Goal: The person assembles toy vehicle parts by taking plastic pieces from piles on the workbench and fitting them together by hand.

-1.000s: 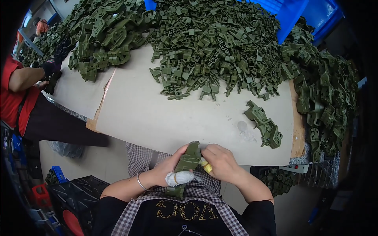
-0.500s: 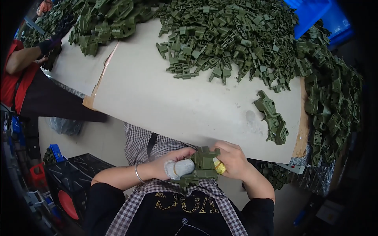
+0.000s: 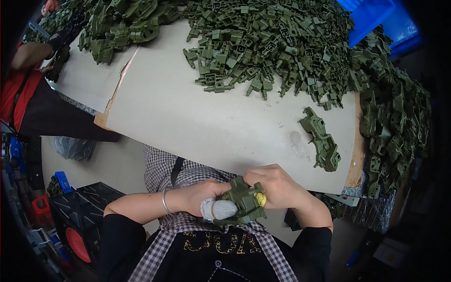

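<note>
Close to my body, just off the table's near edge, both hands grip one olive-green moulded plastic part [image 3: 245,197], which is tilted. My left hand [image 3: 202,197] is closed round its left side, with a grey cloth cover on the thumb. On the other side my right hand [image 3: 277,187] is closed on the part, its fingers curled over the upper end; yellow wrapping shows on one digit. The fingers hide much of the part's edges. A long green moulded part [image 3: 322,139] lies by itself on the table, beyond my right hand.
Small green plastic pieces [image 3: 277,44] form a big heap at the table's [image 3: 202,122] far side. Larger green parts [image 3: 394,117] are piled at the right, others [image 3: 120,28] at far left. Blue bins [image 3: 376,19] stand far right. A co-worker in red [image 3: 28,94] works at left; a black crate [image 3: 84,211] stands lower left.
The held part has tilted, and my right hand has shifted slightly up and left with it. My left hand stays closed on it. The co-worker's arm at left has moved a little.
</note>
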`<action>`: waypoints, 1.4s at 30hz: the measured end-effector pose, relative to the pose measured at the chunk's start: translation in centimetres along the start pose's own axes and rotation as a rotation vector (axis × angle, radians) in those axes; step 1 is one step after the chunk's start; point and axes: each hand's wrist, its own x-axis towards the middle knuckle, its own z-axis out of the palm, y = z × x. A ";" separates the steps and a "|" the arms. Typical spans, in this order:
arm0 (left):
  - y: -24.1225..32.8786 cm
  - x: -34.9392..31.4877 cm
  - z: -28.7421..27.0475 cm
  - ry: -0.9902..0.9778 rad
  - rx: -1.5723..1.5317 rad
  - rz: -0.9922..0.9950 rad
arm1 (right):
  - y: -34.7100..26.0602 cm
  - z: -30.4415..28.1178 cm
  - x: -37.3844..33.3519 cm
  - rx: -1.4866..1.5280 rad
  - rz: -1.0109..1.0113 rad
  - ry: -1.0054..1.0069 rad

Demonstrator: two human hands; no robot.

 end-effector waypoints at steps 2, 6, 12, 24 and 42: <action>0.3 0.2 -0.4 -0.021 -0.013 -0.028 | 0.0 0.2 0.0 0.010 0.013 0.027; 0.8 0.9 -1.3 0.023 -0.127 -0.033 | -0.1 0.4 0.4 -0.070 -0.028 0.121; -2.0 1.4 -3.5 0.028 -0.449 -0.329 | 2.1 -1.0 1.6 -0.030 0.176 0.298; 1.4 -1.1 -4.8 0.621 -0.671 -0.271 | 9.4 -3.5 6.6 -0.760 0.555 0.666; 0.4 0.5 -1.4 0.823 -0.314 -0.086 | -1.3 1.6 2.3 -0.034 0.317 0.345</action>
